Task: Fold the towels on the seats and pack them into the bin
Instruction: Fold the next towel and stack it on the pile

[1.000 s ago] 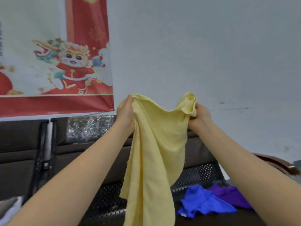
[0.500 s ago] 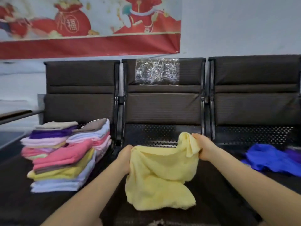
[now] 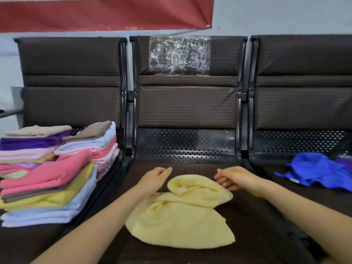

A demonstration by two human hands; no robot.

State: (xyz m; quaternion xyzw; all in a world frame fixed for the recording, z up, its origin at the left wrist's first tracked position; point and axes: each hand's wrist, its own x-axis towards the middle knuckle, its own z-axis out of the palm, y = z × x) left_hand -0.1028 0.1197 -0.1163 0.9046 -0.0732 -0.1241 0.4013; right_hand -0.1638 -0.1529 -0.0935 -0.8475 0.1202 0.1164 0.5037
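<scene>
Yellow towel dropped in a heap on the middle seat, both hands free and about to spread it

The yellow towel [image 3: 181,216] lies crumpled on the middle seat [image 3: 247,216], its far edge rolled over on itself; the left hand [image 3: 155,178] hovers just beside that roll with fingers relaxed and holding nothing, and the right hand [image 3: 235,178] hangs loose-fingered at the roll's other end, touching or nearly touching the cloth. Folding of this one has not begun, as I judge it: the next move calls for pinching two corners and pulling the cloth flat before any crease. A stack of folded towels [image 3: 55,174] sits on the left seat, a blue towel [image 3: 314,172] waits unfolded on the right seat, and no bin is in view
</scene>
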